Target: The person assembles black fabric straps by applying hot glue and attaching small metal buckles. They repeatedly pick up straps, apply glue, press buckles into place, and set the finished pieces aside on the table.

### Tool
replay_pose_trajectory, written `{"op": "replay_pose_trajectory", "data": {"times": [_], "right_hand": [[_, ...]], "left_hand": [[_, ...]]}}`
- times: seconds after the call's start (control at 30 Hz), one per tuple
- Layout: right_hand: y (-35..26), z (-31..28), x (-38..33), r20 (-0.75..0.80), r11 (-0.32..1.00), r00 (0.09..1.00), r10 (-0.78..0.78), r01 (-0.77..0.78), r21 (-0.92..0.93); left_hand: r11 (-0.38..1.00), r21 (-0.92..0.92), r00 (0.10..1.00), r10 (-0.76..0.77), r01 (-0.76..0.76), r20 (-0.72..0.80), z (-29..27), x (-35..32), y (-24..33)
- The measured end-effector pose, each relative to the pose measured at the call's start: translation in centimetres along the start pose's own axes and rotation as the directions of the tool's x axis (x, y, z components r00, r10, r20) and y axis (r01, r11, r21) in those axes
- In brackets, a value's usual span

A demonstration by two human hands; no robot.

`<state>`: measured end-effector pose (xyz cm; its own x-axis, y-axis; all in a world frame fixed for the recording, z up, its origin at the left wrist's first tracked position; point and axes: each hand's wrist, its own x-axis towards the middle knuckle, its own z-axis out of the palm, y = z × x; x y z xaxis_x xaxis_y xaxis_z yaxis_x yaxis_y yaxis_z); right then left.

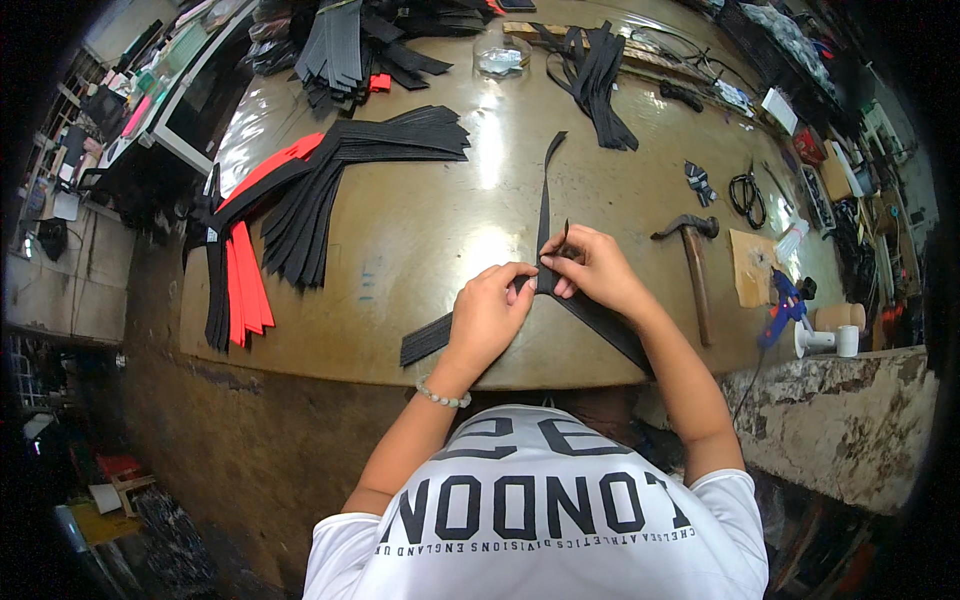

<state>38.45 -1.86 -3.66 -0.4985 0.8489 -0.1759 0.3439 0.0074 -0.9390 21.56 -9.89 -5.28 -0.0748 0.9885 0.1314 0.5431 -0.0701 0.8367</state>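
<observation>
Black webbing straps lie on the table before me, spread in a rough V, with a left end (426, 340) and a right end (606, 328) toward the near edge. From where they meet, a narrow black strip (546, 195) runs away from me. My left hand (489, 312) presses and pinches the straps at that meeting point, fingers closed. Just right of it, my right hand (597, 268) pinches a thin black strip whose tip stands up above the fingers. The exact spot between my fingertips is partly hidden.
At left lies a bundle of black straps (375, 140) with red straps (248, 285). More black straps (600, 85) sit at the back, near a clear container (500, 62). To my right are a hammer (696, 265), scissors (748, 195), brown cardboard (752, 262) and a blue glue gun (785, 305).
</observation>
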Motion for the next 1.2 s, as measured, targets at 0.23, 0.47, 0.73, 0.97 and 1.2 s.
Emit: {"op": "replay_pose_trajectory", "data": {"times": [0.23,0.47,0.73,0.97,1.2], "right_hand": [[-0.1,0.1,0.3,0.001,1.000,1.000,-0.006,0.006,-0.006],[0.2,0.0,0.6,-0.004,0.999,1.000,0.019,-0.019,-0.035],[-0.7,-0.7,1.5,-0.273,0.852,0.928,-0.252,0.079,-0.518],[1.8,2.8,-5.8,-0.032,0.691,0.885,-0.465,0.340,-0.638],[2.5,-2.1,-5.8,-0.276,0.714,0.831,-0.484,0.192,-0.673]], "left_hand": [[0.998,0.003,0.997,-0.062,0.061,0.039,-0.1,0.0,0.0],[0.994,0.101,0.999,-0.040,0.038,0.015,0.3,-0.1,0.4],[0.897,0.441,0.997,-0.012,-0.022,0.073,0.7,-0.8,1.4],[0.994,0.107,0.998,-0.021,0.016,0.053,0.0,0.1,0.0],[0.992,-0.124,0.998,0.011,-0.019,-0.063,-1.7,-0.4,0.7]]}}
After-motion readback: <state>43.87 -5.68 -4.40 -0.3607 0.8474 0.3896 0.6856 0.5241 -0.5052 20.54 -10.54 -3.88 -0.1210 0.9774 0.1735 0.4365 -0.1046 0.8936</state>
